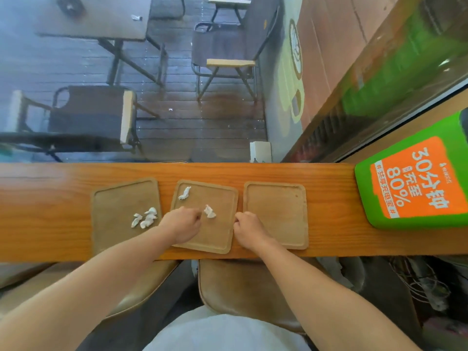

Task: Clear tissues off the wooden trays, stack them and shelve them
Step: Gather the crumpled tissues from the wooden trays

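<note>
Three square wooden trays lie side by side on a long wooden counter. The left tray holds a cluster of crumpled white tissues. The middle tray carries one tissue near its far left corner and another tissue near its centre. The right tray is bare. My left hand rests over the middle tray, fingertips pinched right beside the centre tissue. My right hand sits curled at the gap between the middle and right trays, touching the middle tray's right edge.
A green and orange box stands at the counter's right end. Beyond a window are folding chairs and a dark table on decking. A tan stool seat is below the counter in front of me.
</note>
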`<state>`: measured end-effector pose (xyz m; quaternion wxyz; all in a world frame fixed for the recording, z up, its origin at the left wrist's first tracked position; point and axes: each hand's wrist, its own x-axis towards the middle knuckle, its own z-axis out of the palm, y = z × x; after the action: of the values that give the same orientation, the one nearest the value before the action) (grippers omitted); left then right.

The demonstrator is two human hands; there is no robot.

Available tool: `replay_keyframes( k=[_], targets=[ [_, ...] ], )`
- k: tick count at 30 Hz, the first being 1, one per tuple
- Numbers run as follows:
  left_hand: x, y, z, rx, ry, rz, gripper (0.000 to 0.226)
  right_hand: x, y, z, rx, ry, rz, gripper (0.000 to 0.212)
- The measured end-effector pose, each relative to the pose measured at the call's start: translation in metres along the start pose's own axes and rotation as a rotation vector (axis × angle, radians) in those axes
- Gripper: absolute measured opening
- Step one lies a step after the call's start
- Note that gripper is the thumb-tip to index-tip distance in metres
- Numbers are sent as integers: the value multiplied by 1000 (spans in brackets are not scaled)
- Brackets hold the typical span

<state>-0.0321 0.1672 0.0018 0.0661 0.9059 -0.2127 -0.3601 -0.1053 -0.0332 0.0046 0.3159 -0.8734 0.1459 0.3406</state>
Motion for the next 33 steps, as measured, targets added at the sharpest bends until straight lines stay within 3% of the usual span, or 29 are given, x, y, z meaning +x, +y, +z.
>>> replay_keyframes(
  k=[7,12,17,22,26,33],
  targets=[
    [-33,-40,16,-80,80,-138,25,11,-26,18,-107,-7,-41,21],
    [-36,-51,23,-88,93,-193,16,24,-34,27,-151,-21,-70,36],
    [-30,-46,28,-106,186,-164,29,34,-43,31,-114,4,-65,52],
    [-16,-40,33,-87,164,-165,41,47,-50,39,-117,-3,-34,32],
    [-10,-34,37,-54,152,-175,40,51,-48,43,-161,-14,-52,31],
    [-10,-36,46,-92,163,-137,19,55,-42,50,-183,-35,-51,11]
  ],
)
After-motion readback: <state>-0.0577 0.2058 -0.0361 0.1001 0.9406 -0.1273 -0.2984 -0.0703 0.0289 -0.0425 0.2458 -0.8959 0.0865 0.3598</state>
